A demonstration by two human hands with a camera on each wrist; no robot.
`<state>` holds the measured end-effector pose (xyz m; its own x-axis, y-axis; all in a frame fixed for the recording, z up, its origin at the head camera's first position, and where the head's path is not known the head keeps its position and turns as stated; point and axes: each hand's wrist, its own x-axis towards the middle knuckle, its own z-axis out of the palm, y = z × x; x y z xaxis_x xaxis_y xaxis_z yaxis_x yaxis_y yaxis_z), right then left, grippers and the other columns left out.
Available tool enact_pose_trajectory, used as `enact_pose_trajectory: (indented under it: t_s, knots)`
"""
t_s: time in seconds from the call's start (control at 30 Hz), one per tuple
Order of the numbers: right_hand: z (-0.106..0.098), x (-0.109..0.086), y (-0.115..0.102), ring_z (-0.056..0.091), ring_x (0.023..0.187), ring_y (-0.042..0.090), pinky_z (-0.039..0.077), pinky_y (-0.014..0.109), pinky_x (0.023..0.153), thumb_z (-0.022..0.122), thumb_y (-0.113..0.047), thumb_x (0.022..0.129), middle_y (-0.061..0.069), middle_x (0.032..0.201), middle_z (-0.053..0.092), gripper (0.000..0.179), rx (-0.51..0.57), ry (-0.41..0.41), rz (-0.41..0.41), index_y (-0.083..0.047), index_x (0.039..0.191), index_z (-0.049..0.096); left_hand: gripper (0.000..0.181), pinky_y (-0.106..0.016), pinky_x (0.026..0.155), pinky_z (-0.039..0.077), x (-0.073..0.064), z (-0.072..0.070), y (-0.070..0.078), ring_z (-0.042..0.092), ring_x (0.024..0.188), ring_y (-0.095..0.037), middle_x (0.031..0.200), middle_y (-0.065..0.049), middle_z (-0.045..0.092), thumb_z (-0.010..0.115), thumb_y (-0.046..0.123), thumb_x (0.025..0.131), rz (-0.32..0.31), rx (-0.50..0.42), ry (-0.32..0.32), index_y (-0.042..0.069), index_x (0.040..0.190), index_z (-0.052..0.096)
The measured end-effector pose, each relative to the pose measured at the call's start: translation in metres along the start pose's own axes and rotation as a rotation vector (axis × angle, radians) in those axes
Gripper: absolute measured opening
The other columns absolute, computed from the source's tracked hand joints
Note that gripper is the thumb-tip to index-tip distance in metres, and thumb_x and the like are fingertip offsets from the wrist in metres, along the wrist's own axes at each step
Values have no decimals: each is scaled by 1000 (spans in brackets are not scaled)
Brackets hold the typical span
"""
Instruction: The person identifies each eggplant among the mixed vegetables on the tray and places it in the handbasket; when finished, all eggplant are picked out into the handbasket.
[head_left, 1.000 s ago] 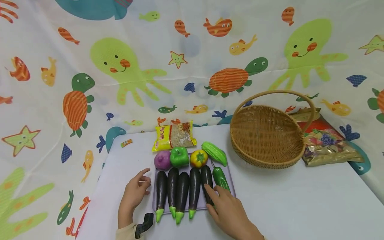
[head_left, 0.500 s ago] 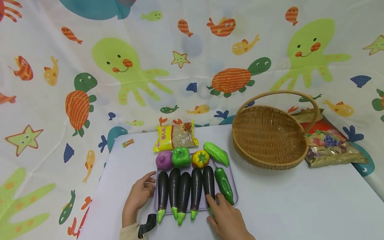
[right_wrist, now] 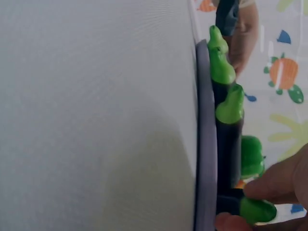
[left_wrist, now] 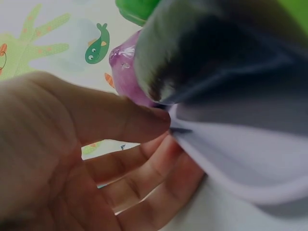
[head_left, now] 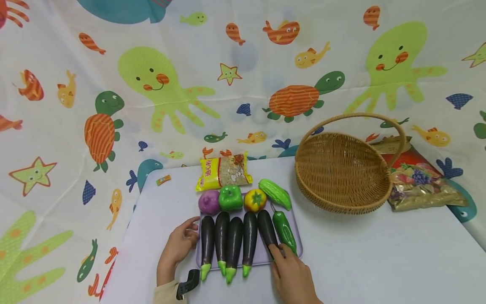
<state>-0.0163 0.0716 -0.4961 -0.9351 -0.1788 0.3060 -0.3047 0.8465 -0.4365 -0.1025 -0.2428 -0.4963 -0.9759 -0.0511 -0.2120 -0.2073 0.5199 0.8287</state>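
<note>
A lilac tray (head_left: pixel 300 248) holds several toy eggplants (head_left: pixel 234 240) in a row, green ends toward me. My left hand (head_left: pixel 176 247) grips the tray's left rim; in the left wrist view the thumb (left_wrist: pixel 130 120) lies on the rim and the fingers come under it. My right hand (head_left: pixel 294 272) pinches the rightmost eggplant (head_left: pixel 267 226) near its green end (right_wrist: pixel 259 210), thumb and finger on either side. This eggplant leans, its near end to the right. Beside it lies a green chili pepper (head_left: pixel 284 230), its lower end close to my right fingers.
Behind the eggplants sit a purple onion (head_left: pixel 209 202), a green bell pepper (head_left: pixel 230 198), a yellow-red tomato-like vegetable (head_left: pixel 255 200) and a bitter melon (head_left: pixel 275 194). A yellow food bag (head_left: pixel 224 171), a small wrapper (head_left: pixel 163 180), a wicker basket (head_left: pixel 341 173) and a red-gold bag (head_left: pixel 421 185) stand farther back.
My left hand has moved right onto the tray's rim. My right hand has slid down the rightmost eggplant to its green end, and the eggplant has swung, its near end going right.
</note>
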Motion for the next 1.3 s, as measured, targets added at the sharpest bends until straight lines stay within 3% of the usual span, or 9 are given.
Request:
enact_pose_trajectory:
  t_s: [0.2, 0.4, 0.53, 0.67, 0.83, 0.93, 1.07, 1.2, 1.3]
  knots:
    - [-4, 0, 6, 72, 86, 35, 60, 44, 59, 83, 9, 69, 19, 111, 69, 48, 32, 191, -40, -9, 112, 72, 58, -30, 64, 56, 2, -2, -1, 60, 83, -20, 114, -17, 61, 56, -14, 85, 9, 13, 9, 2, 141, 57]
    - [-6, 5, 13, 73, 90, 30, 62, 38, 66, 77, 16, 68, 18, 115, 68, 45, 117, 310, -74, -4, 108, 74, 59, -31, 64, 56, 3, -1, -2, 60, 83, -20, 115, -18, 60, 55, -15, 85, 2, 0, -4, 1, 142, 56]
    - [-11, 11, 19, 72, 91, 22, 59, 23, 69, 75, 22, 69, 17, 118, 68, 44, 215, 338, -63, -2, 107, 74, 61, -32, 65, 56, 3, 0, -1, 60, 83, -21, 116, -18, 59, 54, -17, 84, 5, -18, -10, 0, 142, 55]
    - [-16, 15, 26, 64, 77, 7, 50, 9, 63, 77, 25, 68, 18, 119, 67, 47, 319, 347, -59, 0, 108, 73, 62, -32, 65, 57, 3, 1, -2, 59, 83, -21, 115, -19, 59, 53, -18, 83, 1, -29, -11, 0, 142, 55]
    - [-30, 20, 34, 68, 84, 11, 54, 14, 61, 78, 23, 72, 18, 117, 68, 45, 470, 308, -36, -1, 111, 72, 58, -30, 65, 57, 4, 2, -3, 60, 82, -21, 115, -18, 59, 53, -16, 87, -14, -29, -6, 2, 142, 56]
    - [-51, 23, 42, 70, 87, 16, 60, 26, 62, 73, 19, 81, 13, 115, 70, 38, 693, 214, 51, 0, 114, 72, 56, -30, 66, 57, 5, 3, -4, 60, 82, -21, 115, -18, 59, 54, -15, 89, -20, -27, -6, 3, 142, 56]
    - [-102, 32, 59, 71, 80, 19, 62, 34, 68, 63, 14, 92, 9, 111, 72, 30, 988, 92, 145, 5, 121, 68, 56, -30, 66, 57, 5, 4, -3, 60, 81, -21, 115, -18, 59, 53, -13, 89, -23, -24, -9, 3, 143, 55]
    - [-161, 58, 87, 72, 86, 21, 61, 33, 77, 55, 13, 97, 10, 114, 71, 33, 1126, 22, 121, 7, 128, 63, 57, -30, 65, 57, 3, 2, -3, 60, 80, -21, 115, -19, 60, 51, -14, 88, -21, -17, -3, 3, 142, 56]
    - [-197, 90, 116, 72, 91, 20, 60, 30, 81, 55, 8, 100, 8, 120, 66, 32, 1183, -31, 179, 3, 130, 65, 58, -29, 65, 57, 3, 0, -3, 60, 80, -21, 116, -18, 60, 50, -14, 87, -23, -7, -2, 3, 142, 56]
